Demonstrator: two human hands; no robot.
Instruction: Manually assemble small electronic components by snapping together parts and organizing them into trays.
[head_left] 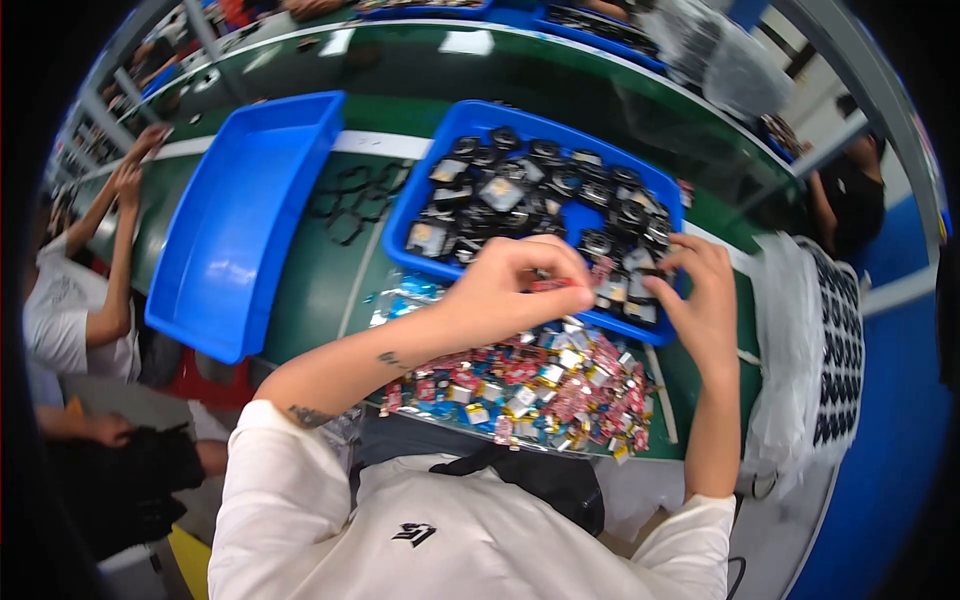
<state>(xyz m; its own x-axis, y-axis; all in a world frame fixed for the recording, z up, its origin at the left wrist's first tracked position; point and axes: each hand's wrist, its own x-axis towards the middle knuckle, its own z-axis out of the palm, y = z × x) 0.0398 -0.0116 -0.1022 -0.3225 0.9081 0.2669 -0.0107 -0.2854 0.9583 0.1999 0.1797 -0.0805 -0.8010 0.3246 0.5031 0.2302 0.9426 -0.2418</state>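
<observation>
My left hand (525, 280) is closed over the near side of a blue tray (400, 225), with a small red circuit board (550, 285) pinched in its fingers. At the tray's right side my right hand (703, 290) curls its thumb and fingers round a small black casing (653, 272). Many similar black casings (502, 193) with pale square parts fill the tray in a loose heap. Below my hands lies a pile of red circuit boards (570, 395) with silver and yellow battery cells, spread on clear plastic over the table edge.
Left of the full tray stands an empty blue tray (232, 220). Black ring-shaped frames (352, 203) lie on the green table (310, 268) between them. Stacked black-and-white trays in plastic wrap (800, 345) stand at the right. Another person's arms (122, 240) reach in at the far left.
</observation>
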